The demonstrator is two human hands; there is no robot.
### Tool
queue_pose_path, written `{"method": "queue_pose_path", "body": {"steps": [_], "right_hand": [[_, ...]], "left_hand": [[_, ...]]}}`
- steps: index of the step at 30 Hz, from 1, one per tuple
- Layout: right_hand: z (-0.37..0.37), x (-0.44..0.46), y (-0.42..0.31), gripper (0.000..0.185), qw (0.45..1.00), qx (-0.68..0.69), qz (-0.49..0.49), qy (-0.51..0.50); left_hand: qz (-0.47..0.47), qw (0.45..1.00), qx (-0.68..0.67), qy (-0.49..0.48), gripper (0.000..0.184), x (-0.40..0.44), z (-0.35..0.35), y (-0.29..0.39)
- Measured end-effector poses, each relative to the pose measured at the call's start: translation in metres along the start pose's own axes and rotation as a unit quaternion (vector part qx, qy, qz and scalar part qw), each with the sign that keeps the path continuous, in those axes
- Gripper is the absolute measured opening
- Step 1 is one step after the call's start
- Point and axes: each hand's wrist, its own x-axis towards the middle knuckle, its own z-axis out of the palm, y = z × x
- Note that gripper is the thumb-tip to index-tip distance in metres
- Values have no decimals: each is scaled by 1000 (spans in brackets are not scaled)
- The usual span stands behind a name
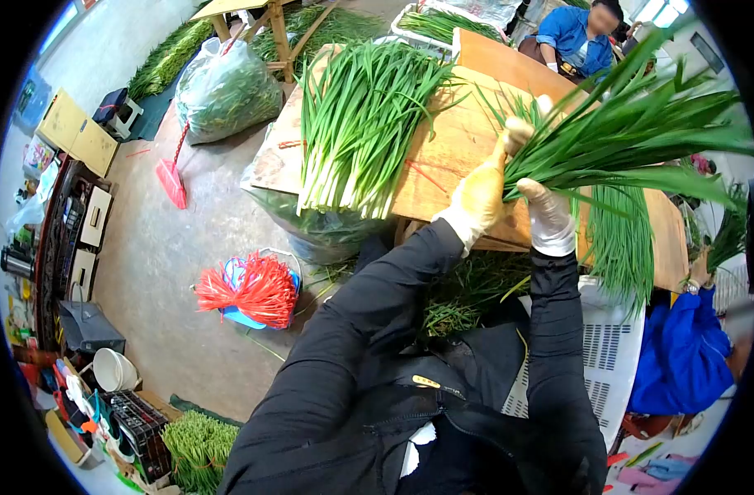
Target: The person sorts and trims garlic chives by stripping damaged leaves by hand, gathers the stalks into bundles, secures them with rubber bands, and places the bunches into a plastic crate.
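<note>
A bunch of garlic chives [633,136] is held up over the wooden table, its long flat leaves fanning out to the right. My left hand [482,191], in a yellowish glove, is closed around the stem end. Just to its right, my right hand [550,216], in a pale glove, also closes on the bunch from below. The leaves partly hide the fingers of both hands. A large pile of chives [368,124] lies on the table to the left of my hands, white stem ends toward me. More chives [618,239] hang over the table's near edge at right.
Red ties [253,290] sit in a blue container on the floor. A white perforated crate [604,355] stands at my right side. Filled plastic bags [226,89] lie beyond the table [434,169]. One co-worker [576,41] sits across; another in blue [682,355] is at right.
</note>
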Motion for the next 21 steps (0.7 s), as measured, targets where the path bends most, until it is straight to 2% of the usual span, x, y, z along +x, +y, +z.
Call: {"method": "queue_pose_path", "body": {"steps": [1, 2, 3, 5, 6, 7, 8, 9, 11, 13, 14, 15, 17, 19, 20, 21], "right_hand": [[2, 6, -3, 73, 999, -23, -32, -28], [9, 17, -6, 57, 998, 19, -54, -6], [15, 28, -10, 41, 995, 59, -79, 14], [22, 49, -21, 39, 992, -5, 22, 124], [33, 63, -30, 38, 990, 50, 32, 125], [43, 77, -33, 37, 986, 105, 42, 124], [39, 90, -24, 27, 969, 212, 102, 72], [49, 103, -18, 25, 961, 251, 99, 64], [55, 124, 18, 24, 934, 324, 152, 16], [62, 140, 61, 23, 880, 413, 228, -54], [71, 140, 80, 23, 868, 438, 229, -55], [79, 139, 93, 23, 894, 374, 243, -49], [92, 138, 116, 21, 883, 383, 267, -55], [103, 130, 129, 34, 928, 280, 242, -51], [108, 130, 138, 30, 916, 290, 276, -27], [106, 132, 159, 28, 943, 219, 245, -54]], "left_hand": [[-72, 993, 93, -17, 90, 5, -12, 25], [-139, 971, 187, -47, 90, 10, -25, 51], [-141, 971, 188, -46, 90, 18, -33, 68], [-129, 917, 372, -58, 89, 28, -47, 84], [-65, 919, 388, -28, 90, 28, -58, 91], [-47, 932, 357, -42, 91, 31, -72, 98], [-53, 943, 322, -70, 92, 33, -88, 106], [-60, 951, 285, -99, 94, 36, -106, 114], [-212, 932, 224, -189, 97, 47, -144, 126], [-221, 941, 162, -198, 93, 45, -180, 117], [-243, 933, 172, -202, 91, 42, -196, 124], [-264, 925, 181, -205, 90, 39, -213, 130], [-226, 952, 14, -208, 85, 22, -254, 81], [-195, 966, 111, -132, 67, 14, -261, 76], [-195, 966, 109, -134, 67, 11, -263, 72], [-185, 969, 125, -108, 58, 9, -263, 71]]}}
